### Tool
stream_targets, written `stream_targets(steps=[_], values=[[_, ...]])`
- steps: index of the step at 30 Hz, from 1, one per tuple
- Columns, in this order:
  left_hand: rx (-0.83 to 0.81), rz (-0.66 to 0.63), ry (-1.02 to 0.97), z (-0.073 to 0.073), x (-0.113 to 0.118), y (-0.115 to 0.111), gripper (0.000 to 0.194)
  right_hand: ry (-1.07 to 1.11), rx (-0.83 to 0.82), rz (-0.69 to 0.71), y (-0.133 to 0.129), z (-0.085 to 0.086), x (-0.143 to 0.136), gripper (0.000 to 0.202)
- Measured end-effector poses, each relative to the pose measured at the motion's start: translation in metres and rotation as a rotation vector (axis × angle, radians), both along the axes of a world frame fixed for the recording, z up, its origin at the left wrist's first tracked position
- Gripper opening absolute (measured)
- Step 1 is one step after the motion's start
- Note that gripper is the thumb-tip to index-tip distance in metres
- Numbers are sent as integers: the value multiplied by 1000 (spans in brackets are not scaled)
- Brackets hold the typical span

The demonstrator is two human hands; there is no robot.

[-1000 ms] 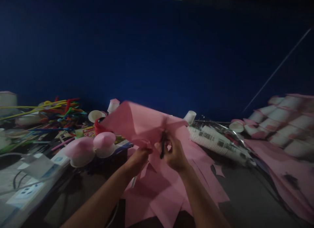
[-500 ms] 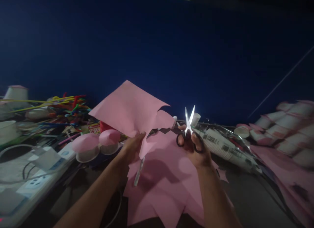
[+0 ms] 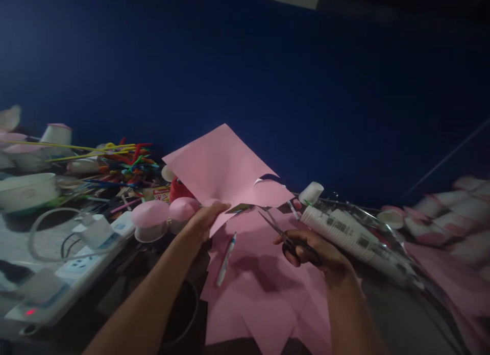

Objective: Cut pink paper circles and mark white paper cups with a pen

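A sheet of pink paper is raised above the table, its lower edge pinched by my left hand. Curved cuts run into the sheet's right side, leaving a flap. My right hand grips black-handled scissors, whose blades point up and left, just below the sheet and apart from it. Beneath both hands lie several overlapping pink paper pieces with pointed corners. On them, at the left, rests a white marker pen.
At the left are a power strip with a white plug, paper cups topped with pink paper and colourful pipe cleaners. A wrapped stack of paper cups lies right. More cups are piled far right. A blue wall stands behind.
The scissors have swung from pointing upward to pointing left, toward the sheet, and their blades have drawn closer together. The whole view has shifted, with things appearing farther right.
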State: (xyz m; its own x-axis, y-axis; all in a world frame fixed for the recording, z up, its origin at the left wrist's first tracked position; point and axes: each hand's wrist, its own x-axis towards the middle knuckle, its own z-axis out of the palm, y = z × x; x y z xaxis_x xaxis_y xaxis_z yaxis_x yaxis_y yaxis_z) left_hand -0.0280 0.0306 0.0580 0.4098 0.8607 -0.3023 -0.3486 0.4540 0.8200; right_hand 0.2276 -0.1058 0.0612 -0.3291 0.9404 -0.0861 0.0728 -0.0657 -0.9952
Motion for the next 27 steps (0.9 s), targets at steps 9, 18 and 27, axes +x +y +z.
stream_targets(steps=[9, 18, 27], values=[[-4, -35, 98, 8, -2, -3, 6, -179, -77, -22, -2, 8, -2, 51], [33, -99, 87, 1, -3, -2, 14, -199, -32, -7, 1, 2, -1, 56], [43, -116, 133, -4, -2, 0, 16, -175, -38, -16, 3, 3, -4, 60]])
